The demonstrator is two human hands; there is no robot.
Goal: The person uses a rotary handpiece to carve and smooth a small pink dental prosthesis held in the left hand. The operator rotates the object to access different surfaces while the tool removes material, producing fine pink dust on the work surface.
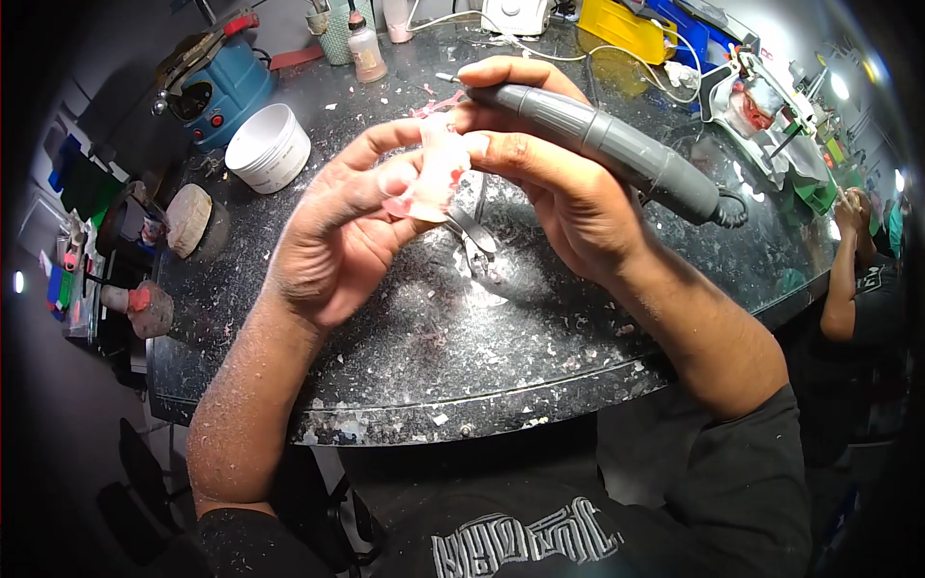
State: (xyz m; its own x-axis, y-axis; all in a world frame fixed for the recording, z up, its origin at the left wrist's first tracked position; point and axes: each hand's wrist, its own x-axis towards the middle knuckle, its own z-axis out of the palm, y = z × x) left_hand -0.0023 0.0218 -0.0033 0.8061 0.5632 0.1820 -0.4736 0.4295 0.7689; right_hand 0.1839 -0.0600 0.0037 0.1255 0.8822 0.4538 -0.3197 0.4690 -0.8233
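Note:
Between both hands, above the black bench, is a pink and whitish piece like a denture (438, 173), brightly lit and overexposed. The fingers and thumb of my left hand (342, 212) are closed round its left and lower side. In my right hand (573, 188) lies a grey rotary handpiece (607, 140), its cord trailing off the back end. The handpiece's thin bit points left, just above the pink piece. My right thumb presses on the piece's upper right side. Behind and below the hands, a metal hand tool (472, 234) lies on the bench, partly hidden.
White dust and shavings cover the black bench (385, 385). At the left stand a blue machine (226, 96), a white tub (270, 149) and a plaster block (188, 220). A bottle (366, 53), yellow bin (626, 34) and white-framed device (756, 111) sit farther back. Another person (858, 270) is at right.

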